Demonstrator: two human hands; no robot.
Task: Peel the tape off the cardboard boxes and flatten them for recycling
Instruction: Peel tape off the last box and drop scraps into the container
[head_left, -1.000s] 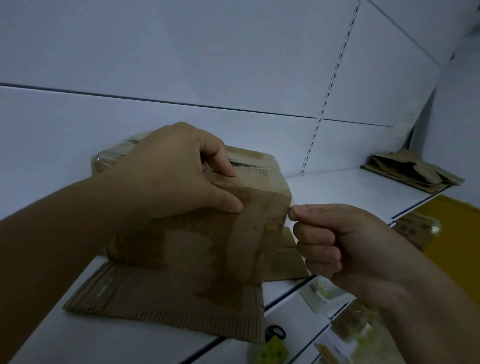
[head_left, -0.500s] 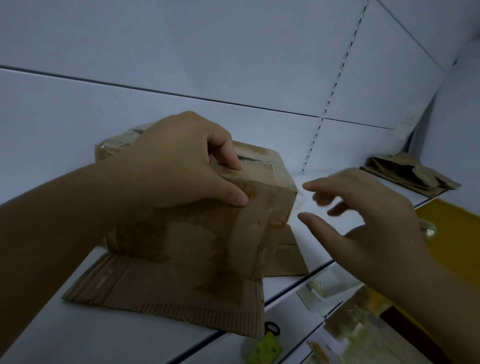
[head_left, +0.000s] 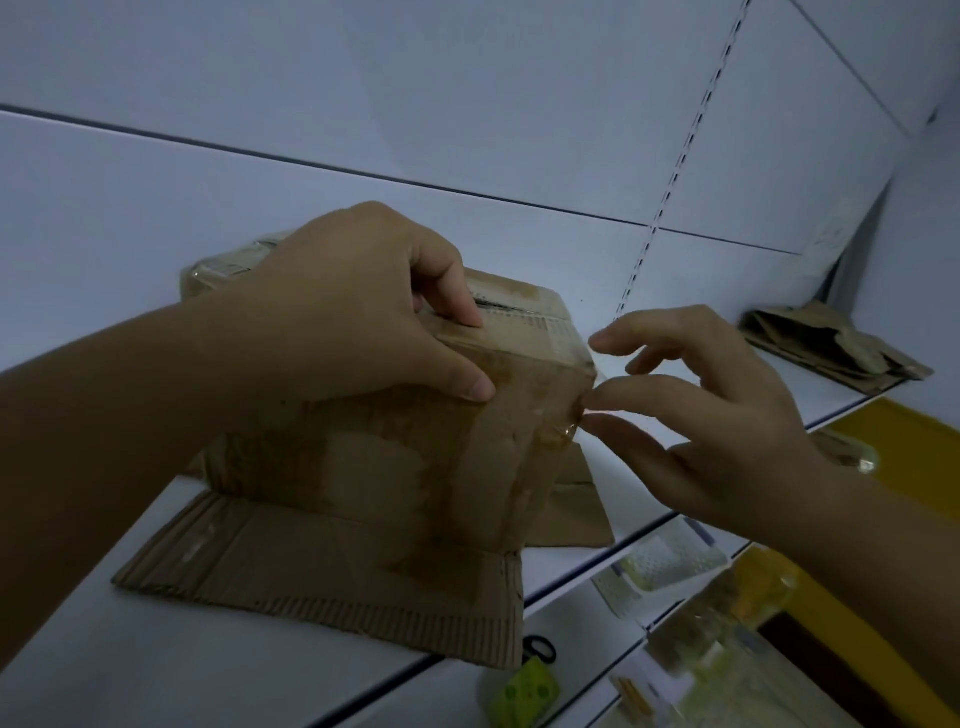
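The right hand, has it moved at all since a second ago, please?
Yes. The right hand was a closed pinch beside the cardboard box's right edge; it opened, and its spread fingertips are now back at that upper right corner.

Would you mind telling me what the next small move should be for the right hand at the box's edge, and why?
Probably pinch the loose tape at the box's right edge and pull it away. The right hand is open, with its thumb and fingertips right at that shiny, lifted bit of tape, and the left hand grips the top of the cardboard box, steadying it on the shelf.
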